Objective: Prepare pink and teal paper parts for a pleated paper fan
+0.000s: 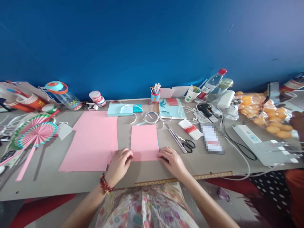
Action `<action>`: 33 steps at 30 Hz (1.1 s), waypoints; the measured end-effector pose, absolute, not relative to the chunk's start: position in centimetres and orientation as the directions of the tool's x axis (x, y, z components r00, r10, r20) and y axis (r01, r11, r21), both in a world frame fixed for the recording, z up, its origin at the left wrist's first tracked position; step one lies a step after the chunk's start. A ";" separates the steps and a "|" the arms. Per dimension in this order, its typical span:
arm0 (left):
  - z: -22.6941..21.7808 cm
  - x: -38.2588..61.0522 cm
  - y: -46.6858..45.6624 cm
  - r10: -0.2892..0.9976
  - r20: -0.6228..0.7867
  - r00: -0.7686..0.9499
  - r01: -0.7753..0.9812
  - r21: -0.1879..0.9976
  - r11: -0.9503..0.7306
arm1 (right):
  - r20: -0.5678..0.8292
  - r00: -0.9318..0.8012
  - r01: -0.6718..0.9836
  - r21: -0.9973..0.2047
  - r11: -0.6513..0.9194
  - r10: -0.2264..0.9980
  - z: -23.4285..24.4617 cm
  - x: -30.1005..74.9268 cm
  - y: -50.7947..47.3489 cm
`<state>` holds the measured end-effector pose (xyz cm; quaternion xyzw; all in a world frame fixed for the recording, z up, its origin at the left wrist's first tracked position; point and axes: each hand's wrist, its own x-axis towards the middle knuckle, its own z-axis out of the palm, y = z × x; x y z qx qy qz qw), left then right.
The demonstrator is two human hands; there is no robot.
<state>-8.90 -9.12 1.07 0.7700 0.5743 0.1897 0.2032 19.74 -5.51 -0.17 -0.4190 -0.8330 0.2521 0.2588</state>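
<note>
A small pink sheet of paper (144, 142) lies on the table in front of me, with a thin blue edge showing along its right side. My left hand (121, 160) has its fingers closed at the sheet's lower left corner. At the lower right corner my right hand (171, 161) grips the edge with curled fingers. Larger pink sheets (91, 142) lie to the left, partly under my left hand. Black-handled scissors (188, 144) and a slim pale cutter (177, 141) rest right of the small sheet. Beside them is a white card wound with red thread (190, 129).
Pink folded paper fans (38, 134) lie far left near a water bottle (64, 95). White strips (151, 117), a pen holder (155, 96) and cables stand or lie behind. Rightward are a power strip (251, 139) and bagged orange fruit (275, 115). A patterned ruler-like strip (185, 178) lines the front edge.
</note>
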 end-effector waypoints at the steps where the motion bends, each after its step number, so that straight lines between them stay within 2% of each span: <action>1: 1.0 -8.9 -9.2 0.963 0.057 0.265 0.807 0.533 -0.254 | 0.220 -0.523 0.557 -0.643 0.525 0.823 -0.2 19.8 -5.5; 7: 0.6 -9.1 -9.7 0.961 0.096 0.261 0.801 0.533 -0.271 | 0.243 -0.522 0.552 -0.634 0.542 0.817 -0.3 20.0 -5.7; 16: 0.2 -9.1 -11.5 0.926 0.218 0.309 0.797 0.471 -0.377 | 0.275 -0.540 0.589 -0.552 0.590 0.796 -0.1 20.1 -7.3; 27: 0.5 -8.7 -14.4 0.927 0.187 0.325 0.767 0.522 -0.374 | 0.259 -0.550 0.555 -0.596 0.580 0.794 0.8 20.0 -9.9; 33: 0.0 -8.5 -14.2 0.929 0.203 0.310 0.806 0.463 -0.370 | 0.254 -0.542 0.591 -0.563 0.578 0.801 0.5 19.6 -9.8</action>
